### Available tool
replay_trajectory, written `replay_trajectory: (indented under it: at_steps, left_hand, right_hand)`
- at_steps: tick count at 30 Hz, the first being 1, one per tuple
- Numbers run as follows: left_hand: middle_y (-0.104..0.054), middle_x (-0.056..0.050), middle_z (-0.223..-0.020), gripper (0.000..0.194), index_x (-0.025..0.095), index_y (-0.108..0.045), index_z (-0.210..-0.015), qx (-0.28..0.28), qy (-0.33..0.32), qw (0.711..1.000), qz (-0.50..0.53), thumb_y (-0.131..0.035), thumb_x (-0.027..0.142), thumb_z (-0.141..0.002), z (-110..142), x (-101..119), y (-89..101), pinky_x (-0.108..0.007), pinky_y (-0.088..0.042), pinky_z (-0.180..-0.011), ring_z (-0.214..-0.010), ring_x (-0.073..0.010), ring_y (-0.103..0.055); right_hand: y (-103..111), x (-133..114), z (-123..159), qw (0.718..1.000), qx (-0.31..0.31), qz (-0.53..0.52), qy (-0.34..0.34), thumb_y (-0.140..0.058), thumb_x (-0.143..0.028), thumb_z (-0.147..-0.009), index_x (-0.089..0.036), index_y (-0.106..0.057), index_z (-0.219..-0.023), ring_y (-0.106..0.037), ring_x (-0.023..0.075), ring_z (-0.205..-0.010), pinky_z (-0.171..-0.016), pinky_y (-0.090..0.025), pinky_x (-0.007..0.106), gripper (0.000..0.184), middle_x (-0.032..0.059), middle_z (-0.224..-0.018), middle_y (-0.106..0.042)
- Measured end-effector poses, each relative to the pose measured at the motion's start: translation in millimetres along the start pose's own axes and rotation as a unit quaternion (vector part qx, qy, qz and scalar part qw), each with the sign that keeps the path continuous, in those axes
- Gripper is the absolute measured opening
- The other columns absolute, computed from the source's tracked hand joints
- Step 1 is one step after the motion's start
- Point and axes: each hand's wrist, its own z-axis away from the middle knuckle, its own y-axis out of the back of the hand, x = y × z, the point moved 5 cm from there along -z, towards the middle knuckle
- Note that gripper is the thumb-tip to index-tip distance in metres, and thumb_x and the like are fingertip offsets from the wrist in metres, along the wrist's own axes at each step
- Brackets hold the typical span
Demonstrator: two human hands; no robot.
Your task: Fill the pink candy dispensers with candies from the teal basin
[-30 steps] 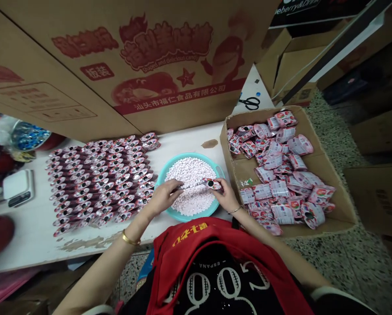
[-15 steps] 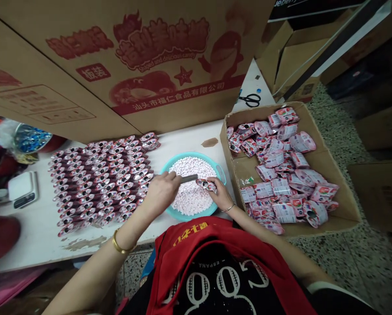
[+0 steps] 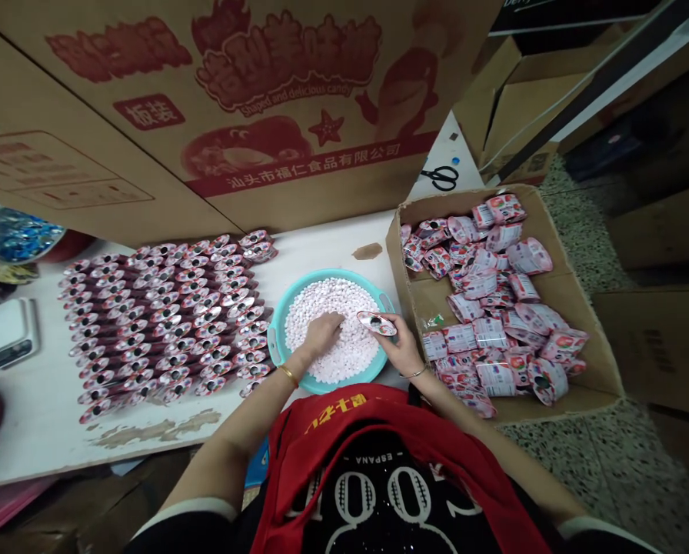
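While a large printed cardboard carton is looming overhead, a person is working at a white table, leaning over a teal basin. To the right of the basin, an open carton is holding a loose heap of pink candy packets, sitting within easy reach of the right arm. To the left of the basin, rows of packets are lying tightly side by side, all pointing the same way, which is keeping them orderly and compact. Farther left, a small scale is resting, and scissors are lying beyond the basin. Inside the basin, small pale pink candies are forming a wide mound. The left hand is pressing into them with curled fingers, though whether it is gripping any is hidden. The right hand is firmly grasping one packet over the basin, keeping its dark round opening in view.
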Motion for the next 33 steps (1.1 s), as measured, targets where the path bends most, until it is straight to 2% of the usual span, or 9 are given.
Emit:
replay_trajectory:
  at_steps: [4, 8, 13, 16, 21, 25, 28, 30, 33]
  left_hand:
    - [-0.065, -0.006, -0.109, 0.028, 0.021, -0.057, -0.115, 0.023, 0.014, 0.997, 0.078, -0.048, 0.023, -0.089, 21, -9, 3.9, -0.032, -0.049, -0.088, -0.098, -0.0173, -0.061]
    - [-0.065, -0.007, -0.104, 0.028, 0.020, -0.056, -0.112, 0.074, -0.007, 0.982, 0.173, -0.050, 0.036, -0.090, 51, -19, 44.7, -0.033, -0.049, -0.087, -0.096, -0.0183, -0.061]
    - [-0.065, -0.007, -0.102, 0.027, 0.020, -0.057, -0.112, 0.080, -0.056, 0.989, 0.115, -0.050, 0.036, -0.091, 76, 4, 106.8, -0.034, -0.048, -0.087, -0.097, -0.0188, -0.061]
    - [-0.065, -0.007, -0.098, 0.023, 0.020, -0.059, -0.107, 0.047, -0.068, 0.997, 0.014, -0.046, 0.032, -0.093, 77, 30, 128.5, -0.034, -0.049, -0.084, -0.095, -0.0199, -0.060]
    - [-0.062, -0.010, -0.085, 0.018, 0.017, -0.062, -0.089, 0.002, -0.052, 0.983, -0.177, -0.045, 0.018, -0.090, 71, 76, 140.4, -0.036, -0.048, -0.072, -0.083, -0.0229, -0.058]
    - [-0.061, -0.011, -0.084, 0.022, 0.017, -0.063, -0.085, 0.008, -0.048, 0.979, -0.200, -0.043, 0.008, -0.087, 72, 98, 152.5, -0.037, -0.047, -0.068, -0.081, -0.0244, -0.057]
    - [-0.060, -0.010, -0.083, 0.022, 0.018, -0.064, -0.085, 0.024, -0.045, 0.982, -0.183, -0.044, 0.010, -0.087, 74, 96, 167.1, -0.036, -0.047, -0.067, -0.079, -0.0233, -0.058]
    - [-0.060, -0.009, -0.093, 0.016, 0.020, -0.063, -0.095, 0.028, -0.056, 0.985, -0.159, -0.049, 0.020, -0.088, 71, 88, 171.5, -0.035, -0.047, -0.067, -0.081, -0.0226, -0.059]
    - [-0.057, -0.009, -0.116, 0.042, 0.023, -0.052, -0.121, 0.025, -0.104, 0.991, -0.082, -0.060, 0.040, -0.084, 60, 80, 162.0, -0.034, -0.050, -0.073, -0.094, -0.0232, -0.061]
  right_hand:
    - [9, -2, 1, 0.999, 0.032, -0.003, -0.016, -0.066, -0.034, -0.080, -0.023, -0.055, -0.108, -0.063, 0.0212, -0.096, -0.087, -0.051, 0.036, 0.032, 0.0065, -0.106, -0.066]
    - [8, 0, -1, 0.999, 0.037, 0.016, -0.012, -0.064, -0.034, -0.081, -0.022, -0.054, -0.107, -0.063, 0.0211, -0.093, -0.084, -0.051, 0.036, 0.031, 0.0066, -0.104, -0.065]
    - [-10, -5, -9, 0.997, 0.003, 0.063, 0.042, -0.058, -0.023, -0.080, -0.022, -0.054, -0.109, -0.060, 0.0246, -0.102, -0.091, -0.048, 0.041, 0.029, 0.0088, -0.108, -0.063]
    - [-23, -12, -10, 0.993, -0.028, 0.077, 0.084, -0.055, -0.014, -0.076, -0.022, -0.054, -0.110, -0.057, 0.0261, -0.108, -0.096, -0.046, 0.044, 0.035, 0.0094, -0.112, -0.062]
    - [-36, -18, -7, 0.988, -0.062, 0.077, 0.119, -0.053, -0.009, -0.073, -0.023, -0.055, -0.113, -0.056, 0.0266, -0.111, -0.098, -0.045, 0.046, 0.042, 0.0095, -0.114, -0.061]
    - [-36, -16, -5, 0.989, -0.059, 0.064, 0.123, -0.052, -0.008, -0.073, -0.023, -0.055, -0.113, -0.056, 0.0261, -0.110, -0.097, -0.046, 0.046, 0.043, 0.0094, -0.114, -0.062]
    - [-34, -14, -5, 0.992, -0.054, 0.037, 0.112, -0.052, -0.009, -0.074, -0.023, -0.056, -0.113, -0.058, 0.0249, -0.110, -0.097, -0.047, 0.045, 0.042, 0.0087, -0.114, -0.063]
    - [-34, -16, -4, 0.993, -0.057, 0.020, 0.105, -0.054, -0.013, -0.075, -0.023, -0.056, -0.114, -0.058, 0.0247, -0.109, -0.097, -0.047, 0.044, 0.041, 0.0084, -0.114, -0.063]
    - [-38, -25, -3, 0.993, -0.082, 0.015, 0.085, -0.057, -0.021, -0.080, -0.026, -0.058, -0.113, -0.060, 0.0250, -0.106, -0.093, -0.050, 0.043, 0.034, 0.0049, -0.107, -0.066]
